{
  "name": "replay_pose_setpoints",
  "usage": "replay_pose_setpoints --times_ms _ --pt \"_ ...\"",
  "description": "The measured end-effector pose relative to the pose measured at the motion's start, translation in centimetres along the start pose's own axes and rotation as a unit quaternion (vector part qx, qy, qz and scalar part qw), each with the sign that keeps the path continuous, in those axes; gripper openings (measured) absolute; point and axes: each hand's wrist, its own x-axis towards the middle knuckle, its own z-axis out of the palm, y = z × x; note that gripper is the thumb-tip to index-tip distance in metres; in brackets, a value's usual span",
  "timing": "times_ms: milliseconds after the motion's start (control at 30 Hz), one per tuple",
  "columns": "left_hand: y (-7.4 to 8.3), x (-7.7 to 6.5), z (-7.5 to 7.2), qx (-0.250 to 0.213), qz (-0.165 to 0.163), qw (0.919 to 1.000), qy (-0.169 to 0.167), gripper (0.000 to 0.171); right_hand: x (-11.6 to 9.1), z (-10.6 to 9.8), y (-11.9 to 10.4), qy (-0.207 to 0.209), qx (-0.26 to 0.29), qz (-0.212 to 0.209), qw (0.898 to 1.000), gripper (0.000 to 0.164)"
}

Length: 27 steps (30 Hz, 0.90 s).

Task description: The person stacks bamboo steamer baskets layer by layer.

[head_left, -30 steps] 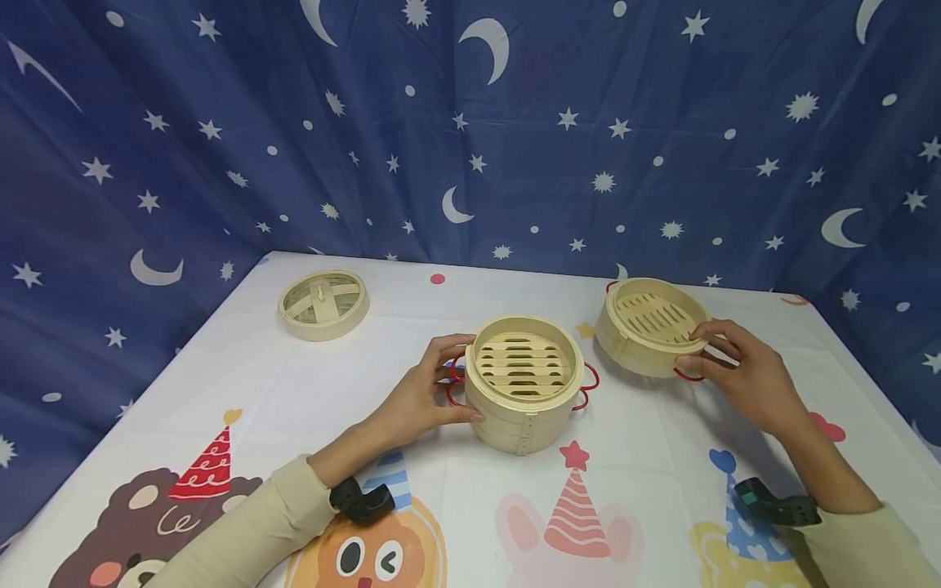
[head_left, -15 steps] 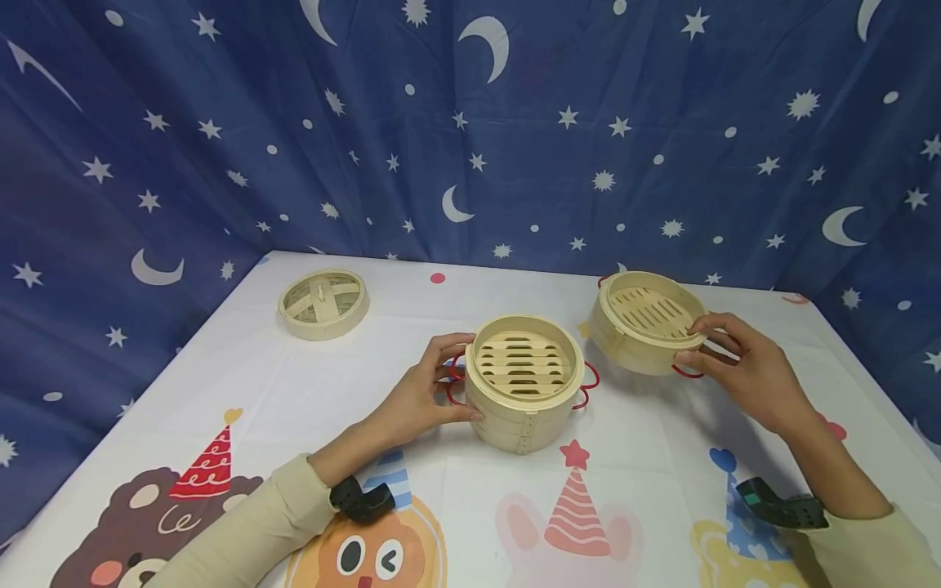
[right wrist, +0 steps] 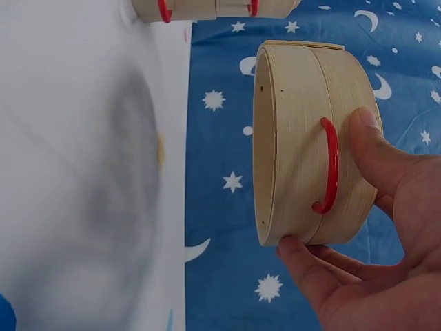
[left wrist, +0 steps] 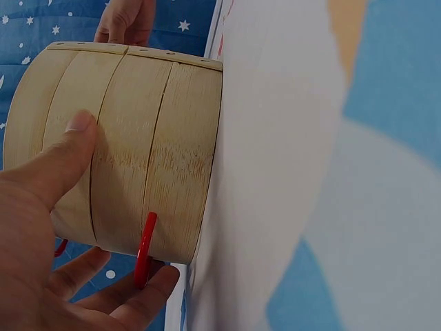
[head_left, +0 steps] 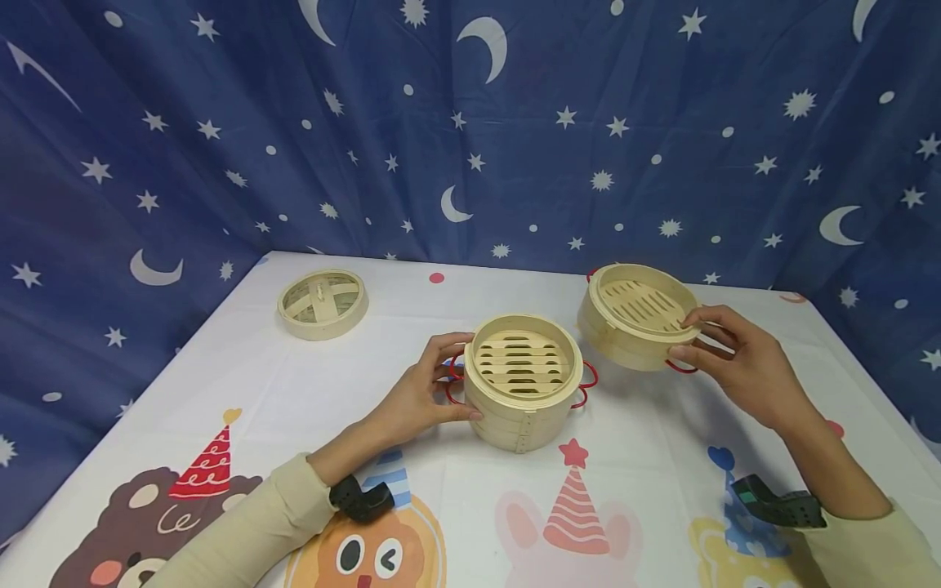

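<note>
My left hand [head_left: 419,400] grips the left side of a stack of two bamboo steamer baskets [head_left: 515,429] standing on the table. The thumb lies along the front wall and the fingers reach round behind, beside the red handles, as the left wrist view shows. A slatted base shows inside the top basket. To the right, my right hand [head_left: 757,367] holds another bamboo steamer basket [head_left: 621,347] by its right rim, clear of the table and tilted. In the right wrist view its red handle [right wrist: 332,165] faces the camera, with thumb and fingers on opposite edges of the wall.
A round bamboo lid [head_left: 323,331] with a crossed strip top lies at the back left of the table. The white tablecloth [head_left: 412,302] carries printed cartoon animals in party hats. A blue curtain [head_left: 353,122] with moons and stars hangs behind the table.
My right hand has raised its steamer basket slightly and carried it a little to the left. The left hand and the stack stay in place.
</note>
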Motion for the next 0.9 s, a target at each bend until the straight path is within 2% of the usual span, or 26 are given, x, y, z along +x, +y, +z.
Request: replay_pose_setpoints --times_ms 233,533,900 --pt "0.1 0.0 -0.1 0.005 0.003 1.0 0.001 0.089 0.1 0.0 -0.7 0.011 0.001 -0.036 0.999 0.035" --pt "0.1 0.0 0.0 0.005 -0.001 1.0 0.0 0.089 0.6 -0.5 -1.7 0.013 0.04 -0.073 0.996 0.034" --pt "0.2 0.0 0.1 -0.003 -0.004 1.0 0.0 0.089 1.2 -0.1 -4.4 0.004 0.03 -0.067 0.997 0.036"
